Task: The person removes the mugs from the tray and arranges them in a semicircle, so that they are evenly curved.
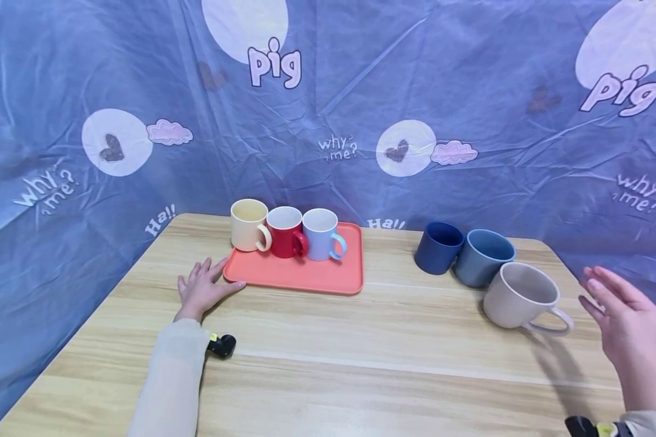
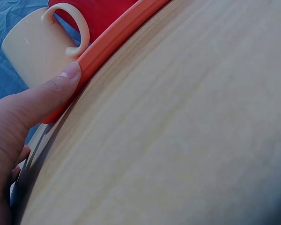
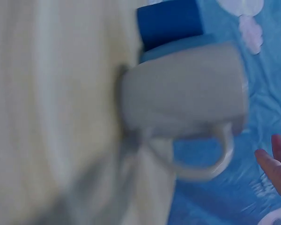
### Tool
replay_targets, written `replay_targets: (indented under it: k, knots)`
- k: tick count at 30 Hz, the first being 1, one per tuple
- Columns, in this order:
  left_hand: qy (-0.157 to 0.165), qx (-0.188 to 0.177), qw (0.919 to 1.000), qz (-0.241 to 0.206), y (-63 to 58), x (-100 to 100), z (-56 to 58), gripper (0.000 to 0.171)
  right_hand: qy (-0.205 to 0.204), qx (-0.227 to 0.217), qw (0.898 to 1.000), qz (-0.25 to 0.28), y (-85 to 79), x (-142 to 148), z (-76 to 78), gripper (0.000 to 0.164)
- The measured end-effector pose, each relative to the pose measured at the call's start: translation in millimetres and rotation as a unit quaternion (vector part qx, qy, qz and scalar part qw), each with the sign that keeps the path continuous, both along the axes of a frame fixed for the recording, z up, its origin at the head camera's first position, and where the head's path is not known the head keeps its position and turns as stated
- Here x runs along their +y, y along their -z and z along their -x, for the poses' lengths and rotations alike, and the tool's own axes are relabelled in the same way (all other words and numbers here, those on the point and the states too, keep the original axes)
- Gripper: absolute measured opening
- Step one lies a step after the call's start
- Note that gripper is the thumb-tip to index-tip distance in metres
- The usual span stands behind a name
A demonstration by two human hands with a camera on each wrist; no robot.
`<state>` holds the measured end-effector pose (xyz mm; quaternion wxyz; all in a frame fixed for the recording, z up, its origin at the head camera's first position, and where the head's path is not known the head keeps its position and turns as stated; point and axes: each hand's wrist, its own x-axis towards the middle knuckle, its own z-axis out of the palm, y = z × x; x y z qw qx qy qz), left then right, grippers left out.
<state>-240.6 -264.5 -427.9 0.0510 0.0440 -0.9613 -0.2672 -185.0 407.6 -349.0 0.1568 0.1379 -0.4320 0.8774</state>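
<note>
At the near left corner of the coral tray (image 1: 306,278), my left hand (image 1: 201,290) has its fingers spread, and the thumb touches the rim. On the tray stand a cream mug (image 1: 246,233), a red mug (image 1: 283,235) and a light blue mug (image 1: 318,238), upright in a row. My right hand (image 1: 631,325) is in the air at the far right, fingers apart, holding nothing. Just left of it is a large greyish-beige mug (image 1: 516,298), its handle pointing toward that hand. In the right wrist view, this mug (image 3: 182,89) overlaps a bluish one behind it.
A navy cup (image 1: 438,250) and a grey-blue cup (image 1: 483,260) stand close together behind the large mug. The wooden table (image 1: 361,364) ends at a blue printed cloth (image 1: 328,109) along the back and sides.
</note>
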Motion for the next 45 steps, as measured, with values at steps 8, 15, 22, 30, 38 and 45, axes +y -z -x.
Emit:
replay_targets:
  k: [8,15,22,30,38,45]
  knots:
    - [-0.001,0.0,1.0,-0.005,0.7,0,-0.3,0.092,-0.017,0.004,1.0,-0.003,-60.2,-61,5.8,0.033]
    - [0.001,-0.002,1.0,-0.006,-0.8,0,-0.5,0.091,-0.049,0.012,0.998,-0.041,-70.7,-99,22.8,0.03]
    - [0.0,0.004,1.0,-0.009,-2.4,0,-1.7,0.09,-0.058,0.001,0.988,-0.14,-42.5,-113,83.2,0.031]
    - [-0.003,0.005,1.0,-0.003,-1.0,0,-0.2,0.092,-0.057,-0.029,0.973,-0.223,40.0,-135,182.5,0.038]
    - [-0.004,0.007,1.0,-0.004,-1.4,1,-0.3,0.092,-0.062,-0.091,0.959,-0.262,28.9,-218,169.2,0.035]
    - [-0.002,0.003,1.0,-0.007,-1.0,1,-0.3,0.091,-0.021,-0.156,0.917,-0.366,-26.7,-292,106.2,0.039]
